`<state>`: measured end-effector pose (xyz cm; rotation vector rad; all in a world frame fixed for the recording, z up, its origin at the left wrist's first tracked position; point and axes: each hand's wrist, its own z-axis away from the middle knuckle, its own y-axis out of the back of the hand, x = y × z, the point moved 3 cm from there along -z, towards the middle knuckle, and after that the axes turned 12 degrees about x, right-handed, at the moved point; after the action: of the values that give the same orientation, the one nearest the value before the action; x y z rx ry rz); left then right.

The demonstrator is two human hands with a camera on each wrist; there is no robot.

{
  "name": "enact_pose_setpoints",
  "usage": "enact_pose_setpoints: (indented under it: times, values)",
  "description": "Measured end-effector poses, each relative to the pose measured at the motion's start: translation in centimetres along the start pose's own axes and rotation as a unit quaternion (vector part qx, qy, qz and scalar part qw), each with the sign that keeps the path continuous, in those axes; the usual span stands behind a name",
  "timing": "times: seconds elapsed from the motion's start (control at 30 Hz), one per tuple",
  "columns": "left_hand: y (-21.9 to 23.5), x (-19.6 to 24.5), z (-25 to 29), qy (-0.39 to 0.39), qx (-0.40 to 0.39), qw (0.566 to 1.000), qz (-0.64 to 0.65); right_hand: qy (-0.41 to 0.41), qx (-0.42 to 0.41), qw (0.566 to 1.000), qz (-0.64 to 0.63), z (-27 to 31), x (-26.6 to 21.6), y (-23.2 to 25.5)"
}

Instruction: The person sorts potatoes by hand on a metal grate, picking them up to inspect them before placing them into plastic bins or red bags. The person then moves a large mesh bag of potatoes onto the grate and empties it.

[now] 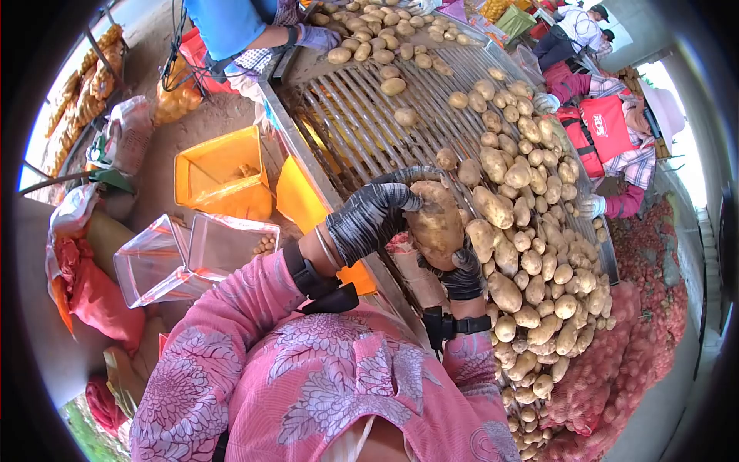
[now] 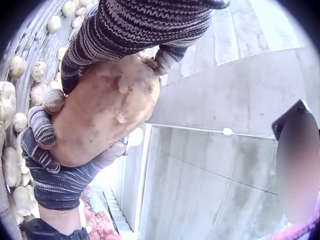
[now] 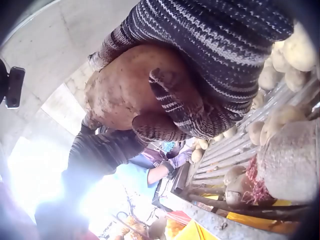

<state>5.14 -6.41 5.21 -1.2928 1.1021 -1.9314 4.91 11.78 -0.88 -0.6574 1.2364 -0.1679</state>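
Note:
A large brown potato [image 1: 436, 223] is held up between both gloved hands, over the near edge of a slatted metal sorting table [image 1: 350, 115]. My left hand [image 1: 373, 214], in a dark striped glove, grips its left and upper end. The right hand [image 1: 464, 279], gloved alike, holds the lower end with its fingers curled round. In the left wrist view, rough blemished patches mark the skin of the potato [image 2: 107, 107]. Many loose potatoes [image 1: 531, 254] lie heaped on the slats just right of the hands.
Orange crates [image 1: 223, 173] and clear plastic bins [image 1: 158, 262] stand on the floor at left. Red mesh sacks [image 1: 639, 346] lie at right. A person in a red apron [image 1: 608, 127] works across the table; another person's gloved hand [image 1: 318, 37] rests by the far potatoes.

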Motion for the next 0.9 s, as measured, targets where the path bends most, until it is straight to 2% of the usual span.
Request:
enact_pose_setpoints:
  times: [0.03,0.13,0.23,0.37,0.47,0.63,0.73,0.9]
  values:
    - [0.0,0.2,0.1,0.018,-0.015,1.000,-0.001,-0.009,-0.012,0.999,-0.049,-0.1,0.4,0.1]
    - [0.0,0.8,0.6,0.008,-0.033,0.999,-0.011,-0.042,-0.002,0.998,-0.055,-0.3,1.0,0.0]
    - [0.1,1.4,1.1,0.012,-0.042,0.999,0.002,-0.045,-0.031,0.996,-0.077,-0.6,0.9,-1.5]
    - [0.4,1.4,1.3,-0.005,-0.036,0.999,-0.008,-0.039,-0.020,0.996,-0.080,-0.5,1.1,-2.2]
    - [0.3,0.9,1.5,-0.044,-0.009,0.999,-0.023,-0.062,-0.005,0.998,-0.027,-0.4,0.9,-2.3]
    - [0.1,-1.3,1.9,-0.066,0.066,0.996,-0.004,0.029,-0.018,0.995,0.093,0.7,0.1,-1.0]
    - [0.4,-2.7,1.9,-0.079,0.078,0.993,-0.030,0.064,-0.030,0.984,0.163,1.7,-0.8,-0.3]
    - [-0.2,-4.9,3.1,-0.116,0.079,0.990,-0.028,0.051,-0.050,0.988,0.139,3.1,-1.2,-0.1]
